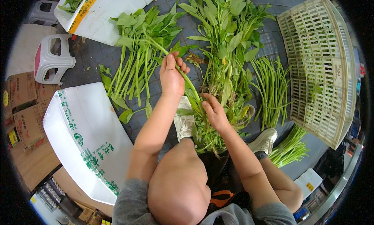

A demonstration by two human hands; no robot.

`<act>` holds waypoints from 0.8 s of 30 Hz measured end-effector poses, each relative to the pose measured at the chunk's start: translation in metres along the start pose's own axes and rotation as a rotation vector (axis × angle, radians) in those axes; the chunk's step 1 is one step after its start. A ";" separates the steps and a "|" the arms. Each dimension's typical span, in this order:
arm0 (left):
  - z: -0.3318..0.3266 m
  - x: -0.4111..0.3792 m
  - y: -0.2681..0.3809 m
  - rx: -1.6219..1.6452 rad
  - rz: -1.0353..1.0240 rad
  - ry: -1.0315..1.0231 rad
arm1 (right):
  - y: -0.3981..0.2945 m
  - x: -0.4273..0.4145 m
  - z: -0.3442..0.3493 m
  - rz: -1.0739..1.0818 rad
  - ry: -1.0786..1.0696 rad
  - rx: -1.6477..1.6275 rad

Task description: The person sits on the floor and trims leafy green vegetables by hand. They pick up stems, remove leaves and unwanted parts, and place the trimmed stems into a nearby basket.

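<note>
Between the thumb and fingers of my left hand (pixel 172 75) is a long green stem (pixel 187 80), leafy at its far upper end. The thumb and fingers of my right hand (pixel 214 111) are apart beside the stem's lower part; whether they touch it I cannot tell. A large pile of leafy greens (pixel 226 49) with roots at its near end lies just beyond my right hand. Left of it, a bunch of leafy stems (pixel 137 61) lies on the dark floor. More loose leaves (pixel 209 137) lie between my feet.
Bare trimmed stems (pixel 271 90) lie right of the pile, with another bundle (pixel 289 149) nearer. A white plastic crate (pixel 317 70) stands at the right. White foam boxes (pixel 93 131) bearing writing stand at the left, near a plastic stool (pixel 55 58) and cardboard boxes (pixel 32 119).
</note>
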State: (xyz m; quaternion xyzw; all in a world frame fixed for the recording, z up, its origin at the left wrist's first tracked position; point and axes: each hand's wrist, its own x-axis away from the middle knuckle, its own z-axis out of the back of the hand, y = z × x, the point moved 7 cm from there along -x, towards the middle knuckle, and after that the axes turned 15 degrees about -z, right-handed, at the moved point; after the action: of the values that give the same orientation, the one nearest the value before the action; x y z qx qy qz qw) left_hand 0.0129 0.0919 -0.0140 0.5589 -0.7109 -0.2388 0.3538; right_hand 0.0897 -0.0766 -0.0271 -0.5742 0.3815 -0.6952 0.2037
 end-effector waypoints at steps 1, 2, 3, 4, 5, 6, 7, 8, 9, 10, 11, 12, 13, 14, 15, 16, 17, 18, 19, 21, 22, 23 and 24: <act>0.004 0.002 -0.002 0.024 -0.041 0.012 | -0.003 -0.002 -0.005 -0.033 -0.062 0.014; 0.008 0.003 -0.005 0.049 -0.082 0.024 | -0.011 0.002 -0.003 0.073 0.009 0.212; -0.002 0.006 -0.005 0.053 -0.096 0.009 | 0.007 -0.006 0.002 0.073 0.027 0.131; -0.012 0.011 0.000 -0.006 -0.121 -0.009 | 0.007 -0.005 0.004 0.038 0.061 0.108; -0.020 0.016 0.005 -0.067 -0.144 -0.027 | 0.007 -0.005 0.005 0.002 0.096 0.086; -0.024 0.024 0.002 -0.077 -0.117 -0.057 | 0.003 -0.004 0.004 -0.016 0.136 0.023; -0.030 0.033 -0.004 -0.080 -0.081 -0.099 | 0.000 -0.005 0.004 -0.004 0.116 0.035; -0.031 0.046 -0.015 -0.070 -0.016 -0.149 | -0.001 -0.007 0.001 0.017 0.106 -0.035; -0.033 0.061 -0.027 -0.050 0.059 -0.209 | -0.002 -0.010 0.002 0.037 0.114 -0.103; -0.032 0.071 -0.029 -0.099 0.045 -0.214 | -0.004 -0.009 0.001 0.041 0.110 -0.129; -0.027 0.068 -0.025 -0.082 0.026 -0.209 | -0.008 -0.008 0.000 0.046 0.106 -0.156; -0.022 0.067 -0.020 -0.009 0.043 -0.172 | -0.017 -0.004 -0.006 0.036 0.069 -0.027; -0.020 0.067 -0.018 0.062 0.060 -0.135 | -0.010 -0.007 -0.011 -0.032 0.025 -0.083; -0.022 0.068 -0.013 0.086 0.051 -0.141 | -0.004 -0.006 -0.016 -0.095 0.017 -0.288; -0.024 0.068 -0.003 0.097 0.029 -0.146 | -0.005 -0.006 -0.025 -0.151 -0.006 -0.500; -0.026 0.068 0.005 0.148 0.034 -0.122 | -0.001 -0.009 -0.027 -0.233 -0.060 -0.657; -0.025 0.061 0.021 0.156 -0.022 -0.091 | 0.002 -0.014 -0.030 -0.316 -0.117 -0.813; -0.029 0.052 0.042 0.210 -0.092 -0.130 | 0.004 -0.017 -0.026 -0.342 -0.129 -0.924; -0.023 0.042 0.058 0.241 -0.113 -0.039 | 0.008 -0.020 -0.019 -0.365 -0.137 -1.034; -0.009 0.017 0.098 -0.172 -0.272 -0.003 | 0.013 -0.022 0.017 -0.047 0.062 -0.356; 0.004 0.005 0.120 -0.426 -0.361 0.079 | -0.006 -0.017 0.026 0.174 0.219 0.024; 0.027 -0.009 0.133 -0.666 -0.408 0.101 | -0.025 -0.010 0.026 0.392 0.378 0.407; 0.060 -0.026 0.139 -0.800 -0.425 0.071 | -0.030 -0.021 0.033 0.287 0.383 0.390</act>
State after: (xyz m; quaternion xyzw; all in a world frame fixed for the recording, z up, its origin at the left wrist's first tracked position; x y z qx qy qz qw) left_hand -0.1170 0.1497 0.0441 0.5197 -0.4197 -0.5427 0.5092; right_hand 0.1310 -0.0519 -0.0160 -0.3229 0.3495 -0.8150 0.3306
